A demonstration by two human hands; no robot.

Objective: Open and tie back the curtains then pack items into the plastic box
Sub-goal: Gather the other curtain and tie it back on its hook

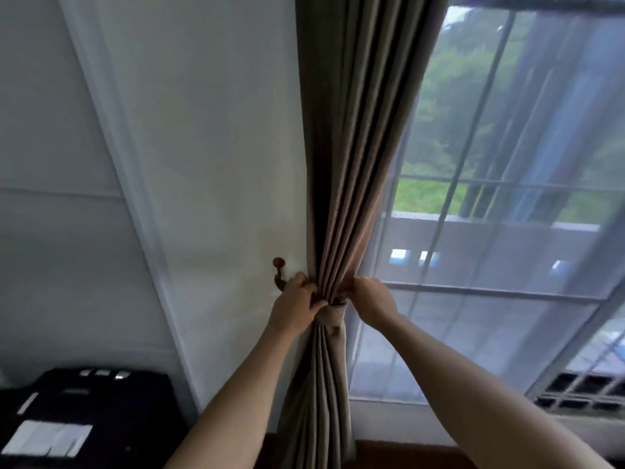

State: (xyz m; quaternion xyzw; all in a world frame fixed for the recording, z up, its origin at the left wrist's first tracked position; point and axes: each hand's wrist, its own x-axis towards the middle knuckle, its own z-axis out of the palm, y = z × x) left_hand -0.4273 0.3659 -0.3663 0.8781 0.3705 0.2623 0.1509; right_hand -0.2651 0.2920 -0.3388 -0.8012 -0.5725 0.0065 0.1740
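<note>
A brown curtain [351, 157] hangs gathered into a tight bundle beside the window. A matching fabric tie-back band [333, 318] wraps round the bundle at its narrowest point. My left hand [296, 308] grips the band's left end, just below a small brown wall hook [279, 270]. My right hand [373, 301] pinches the band and the curtain folds from the right side. A sheer white curtain [490, 299] covers the window pane behind. The plastic box is out of view.
A white wall [203, 164] stands left of the curtain. A black case with white labels [77, 421] sits at the lower left. A vent grille [581, 390] lies below the window at the lower right. Greenery and a balcony rail show outside.
</note>
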